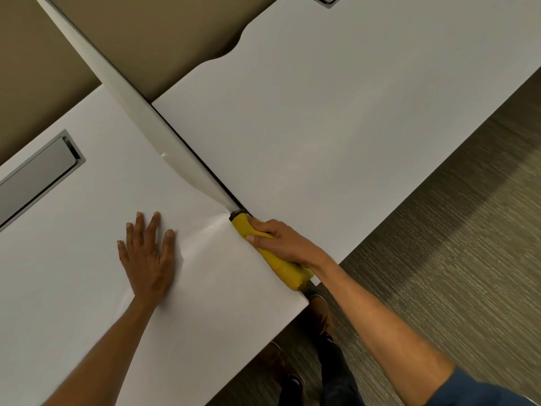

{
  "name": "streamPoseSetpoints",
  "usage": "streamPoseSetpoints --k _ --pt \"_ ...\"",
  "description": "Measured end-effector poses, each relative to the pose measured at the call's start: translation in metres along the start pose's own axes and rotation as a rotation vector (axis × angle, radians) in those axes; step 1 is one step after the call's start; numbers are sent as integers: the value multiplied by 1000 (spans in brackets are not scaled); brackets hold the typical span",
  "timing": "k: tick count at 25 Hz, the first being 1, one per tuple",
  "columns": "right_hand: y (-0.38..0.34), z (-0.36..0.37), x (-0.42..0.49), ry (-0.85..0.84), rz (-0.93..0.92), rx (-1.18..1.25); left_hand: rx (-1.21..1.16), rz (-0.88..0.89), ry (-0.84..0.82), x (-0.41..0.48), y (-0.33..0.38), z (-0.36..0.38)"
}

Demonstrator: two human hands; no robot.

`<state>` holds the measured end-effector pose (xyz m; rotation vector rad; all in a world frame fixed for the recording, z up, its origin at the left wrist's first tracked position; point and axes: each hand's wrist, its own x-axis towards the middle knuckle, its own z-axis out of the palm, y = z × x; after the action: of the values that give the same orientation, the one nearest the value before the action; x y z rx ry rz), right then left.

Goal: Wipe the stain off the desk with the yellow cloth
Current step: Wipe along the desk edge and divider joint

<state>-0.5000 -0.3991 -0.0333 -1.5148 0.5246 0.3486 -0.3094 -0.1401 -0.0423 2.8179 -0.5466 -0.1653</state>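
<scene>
Two bare hands work at two white desks joined along a narrow seam. The left hand [147, 253] lies flat and open on the near desk [73, 273], fingers spread, holding nothing. The right hand [281, 243] presses down on one folded yellow cloth [282, 266], fingers closed over it, along the seam at the desk's edge. One white divider [140, 112] runs between the desks. Two grey cable hatches are visible. No stain can be made out.
</scene>
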Motion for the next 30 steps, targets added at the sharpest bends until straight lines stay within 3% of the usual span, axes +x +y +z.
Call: streamPoseSetpoints --k 11,21,25,30 --pt "20 -25 -51 -159 42 -381 -7 0 -2 -2 4 -3" --pt "52 -16 -120 -118 85 -411 18 3 7 -1 1 -1" --pt "66 -4 -141 -18 110 -361 30 21 10 -1 1 -2" --pt "82 53 -156 375 85 -32 18 38 4 -3 1 -2"
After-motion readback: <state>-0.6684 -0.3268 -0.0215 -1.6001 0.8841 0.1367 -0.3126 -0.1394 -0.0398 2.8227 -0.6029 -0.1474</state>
